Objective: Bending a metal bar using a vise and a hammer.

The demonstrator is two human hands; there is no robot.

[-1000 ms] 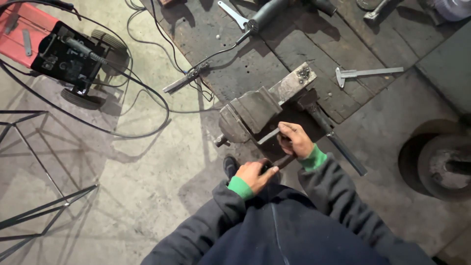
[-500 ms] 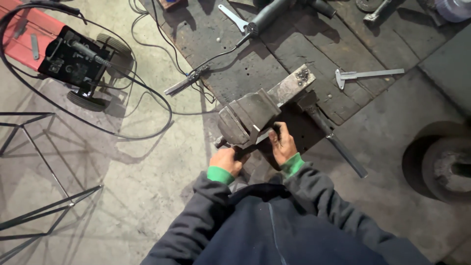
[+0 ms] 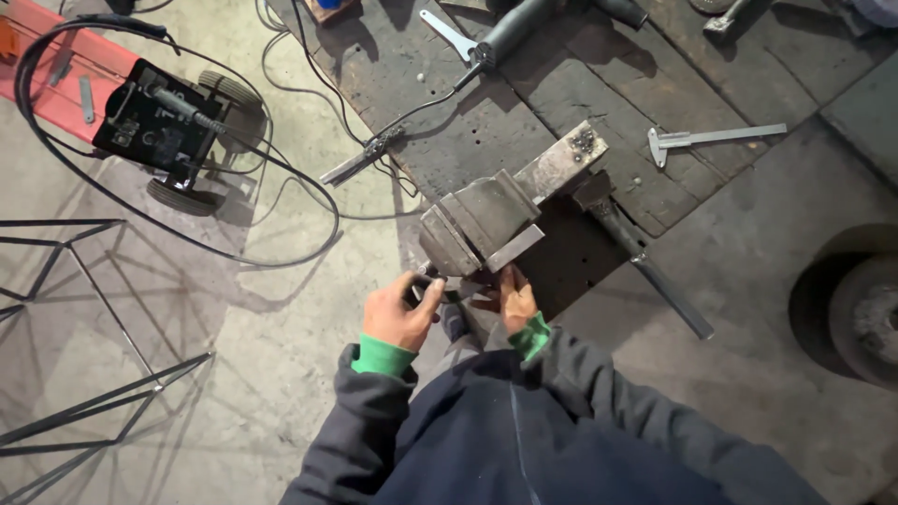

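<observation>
Person in dark jacket with green cuffs, seen from above; left hand [image 3: 398, 313] curled shut around the vise handle bar [image 3: 440, 288] at the near end of the bench vise [image 3: 482, 224]; right hand [image 3: 510, 297] just beside it, fingers pressed down on the dark desk [image 3: 580, 84] edge under the vise jaw, whether it pinches anything cannot be told; vise sits at the desk's near corner with a flat metal bar [image 3: 561, 164] running from it; dark-handled hammer [image 3: 645, 266] lies just right of the vise; further back a metal caliper [image 3: 716, 138], a wrench [image 3: 447, 33] and a power tool [image 3: 513, 28] with cable; on the concrete floor to the left, a red welding machine [image 3: 140, 117] on wheels, looping black cables, thin steel frames [image 3: 75, 309].
</observation>
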